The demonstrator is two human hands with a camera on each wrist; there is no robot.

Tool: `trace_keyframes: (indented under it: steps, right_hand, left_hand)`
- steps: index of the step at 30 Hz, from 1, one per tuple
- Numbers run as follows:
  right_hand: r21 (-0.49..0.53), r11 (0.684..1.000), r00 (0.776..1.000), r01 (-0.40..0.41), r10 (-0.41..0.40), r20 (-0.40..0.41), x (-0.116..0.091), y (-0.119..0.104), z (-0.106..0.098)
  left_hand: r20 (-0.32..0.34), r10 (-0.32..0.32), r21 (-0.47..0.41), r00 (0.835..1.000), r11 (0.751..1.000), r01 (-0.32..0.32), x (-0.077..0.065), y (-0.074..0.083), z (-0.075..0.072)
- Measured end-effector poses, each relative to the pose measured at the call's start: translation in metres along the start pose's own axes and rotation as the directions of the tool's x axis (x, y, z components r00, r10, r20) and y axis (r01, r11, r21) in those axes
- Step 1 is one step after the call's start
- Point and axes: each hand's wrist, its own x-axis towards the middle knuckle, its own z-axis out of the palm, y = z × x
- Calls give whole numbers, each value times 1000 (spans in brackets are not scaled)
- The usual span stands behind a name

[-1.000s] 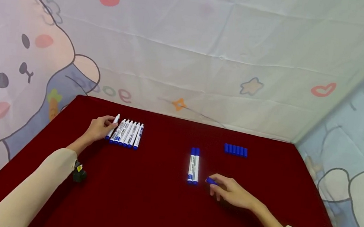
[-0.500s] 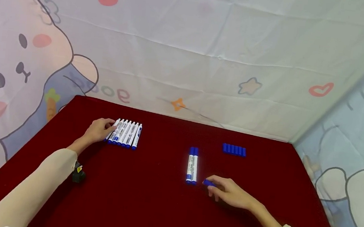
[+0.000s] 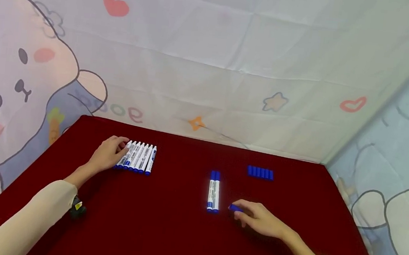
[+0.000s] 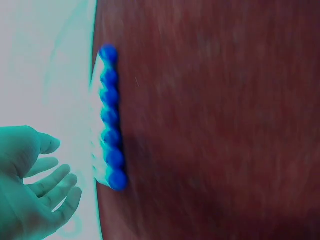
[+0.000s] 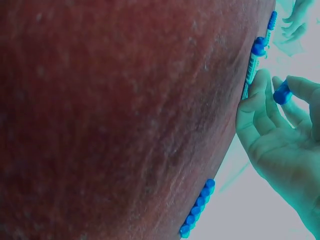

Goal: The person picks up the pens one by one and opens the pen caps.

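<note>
Left hand [image 3: 108, 154]: your relaxed fingers rest against the marker row [image 3: 137, 162].
Right hand [image 3: 260, 219]: your fingertips pinch a blue cap [image 3: 235, 208] beside two capped markers [image 3: 214, 191].
Labels: too small to read.

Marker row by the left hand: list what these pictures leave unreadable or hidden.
- Row of markers: label print too small in the head view; the left wrist view is blurred.
- Left hand: its fingers cover the leftmost marker, so a grip cannot be told.
- Blue cap in the right hand: partly covered by fingers.
</note>
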Motion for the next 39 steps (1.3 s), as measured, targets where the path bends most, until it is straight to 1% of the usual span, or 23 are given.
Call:
trace_keyframes:
  steps: [3, 5, 7, 9, 11, 12, 14, 16, 18, 20, 22, 24, 31, 39]
  right_hand:
    - [-54, 998, 997, 14, -18, -72, 1, 3, -1]
    - [-88, 996, 991, 30, -41, -126, 2, 5, -2]
    - [-116, 992, 982, 40, -60, -178, 5, 6, -4]
    - [-131, 991, 972, 39, -68, -225, 8, 7, -8]
    - [-135, 991, 960, 6, -44, -276, 10, 8, -13]
    - [-130, 991, 955, -22, -18, -297, 11, 8, -15]
    - [-100, 991, 943, -89, 51, -329, 13, 9, -21]
    - [-55, 986, 929, -155, 126, -349, 12, 11, -28]
    - [-17, 979, 913, -205, 185, -363, 11, 13, -35]
    - [5, 971, 899, -237, 221, -377, 10, 15, -42]
    - [19, 965, 886, -260, 247, -392, 9, 17, -49]
    - [35, 960, 873, -276, 266, -408, 8, 19, -54]
    - [74, 948, 840, -309, 309, -446, -2, 32, -69]
    - [153, 945, 797, -289, 326, -508, -12, 52, -86]
  left_hand:
    - [-5, 70, -15, 998, 997, -70, -8, 22, 0]
    - [6, 127, -18, 992, 992, -127, -12, 39, 1]
    - [33, 180, -26, 983, 983, -179, -16, 59, 3]
    - [65, 239, -36, 969, 971, -238, -22, 75, 6]
    - [99, 293, -51, 951, 956, -290, -29, 92, 9]
    - [118, 316, -60, 941, 948, -311, -34, 98, 12]
    - [150, 363, -80, 919, 931, -355, -43, 108, 17]
    - [188, 392, -110, 901, 920, -377, -50, 115, 23]
    - [233, 412, -145, 881, 910, -387, -54, 119, 29]
    - [272, 426, -190, 863, 903, -386, -57, 123, 34]
    - [304, 433, -221, 849, 899, -379, -59, 125, 37]
    - [320, 440, -242, 839, 894, -377, -59, 127, 41]
    - [364, 423, -243, 830, 903, -353, -65, 126, 48]
    - [396, 427, -256, 813, 902, -349, -68, 128, 54]
